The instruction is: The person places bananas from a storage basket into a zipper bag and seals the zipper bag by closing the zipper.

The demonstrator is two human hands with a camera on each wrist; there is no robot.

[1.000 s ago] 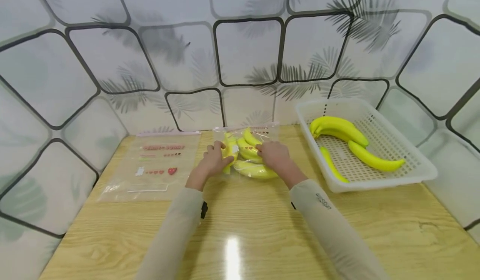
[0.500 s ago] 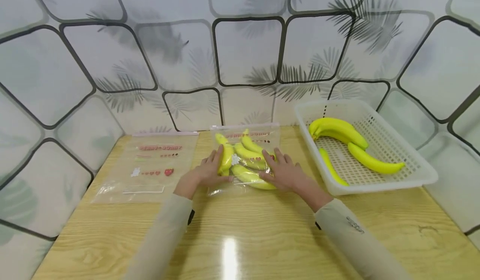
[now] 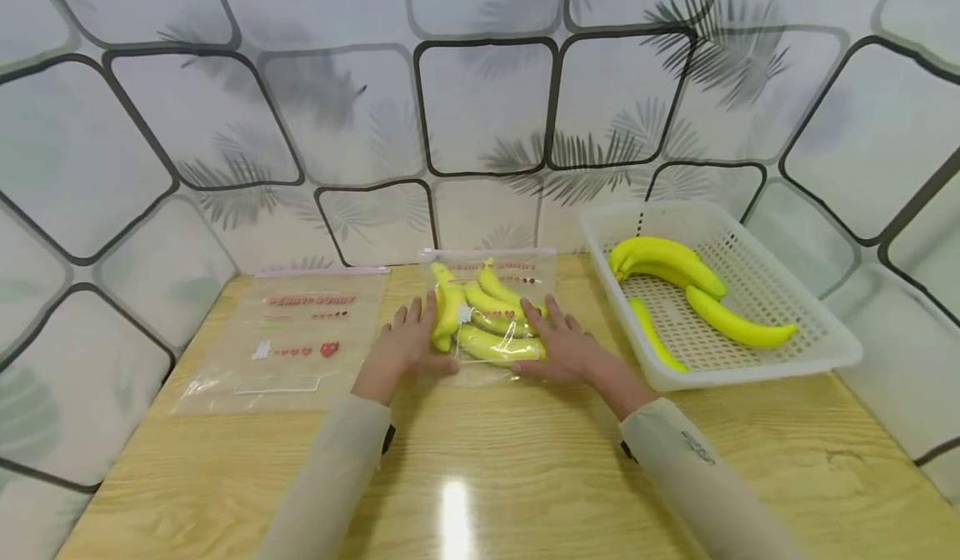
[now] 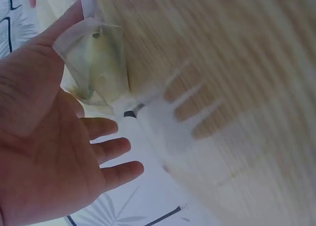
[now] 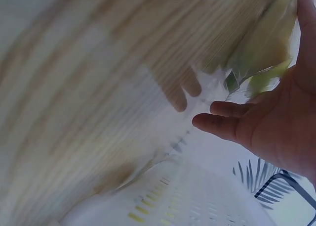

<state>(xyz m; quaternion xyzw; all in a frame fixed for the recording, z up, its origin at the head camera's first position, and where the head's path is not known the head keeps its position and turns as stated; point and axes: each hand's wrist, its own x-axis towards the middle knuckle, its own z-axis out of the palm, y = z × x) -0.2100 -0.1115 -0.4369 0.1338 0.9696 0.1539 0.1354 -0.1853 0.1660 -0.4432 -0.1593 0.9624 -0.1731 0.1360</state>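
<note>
A clear zip bag (image 3: 487,253) with a pinkish slider edge and red print lies on the table, holding several yellow bananas (image 3: 498,347). My left hand (image 3: 402,345) touches the bag's left side, thumb and fingers spread. On the opposite side, my right hand (image 3: 566,347) rests at the bag's lower right corner, its fingers straight and apart. The left wrist view shows the left palm (image 4: 54,142) beside the bag's corner (image 4: 101,63), gripping nothing. Likewise, the right palm (image 5: 276,122) stands next to the plastic and a banana (image 5: 266,53) inside it.
A second zip bag (image 3: 292,327), flat and without fruit, lies to the left on the wooden table (image 3: 540,468). At the right stands a white perforated basket (image 3: 832,352) with several bananas (image 3: 738,322). A patterned curtain (image 3: 487,110) surrounds the table's back and sides.
Both hands have loosened from the bag, and their fingers have straightened and spread along its sides. The bag now lies flatter, with its print in plain sight.
</note>
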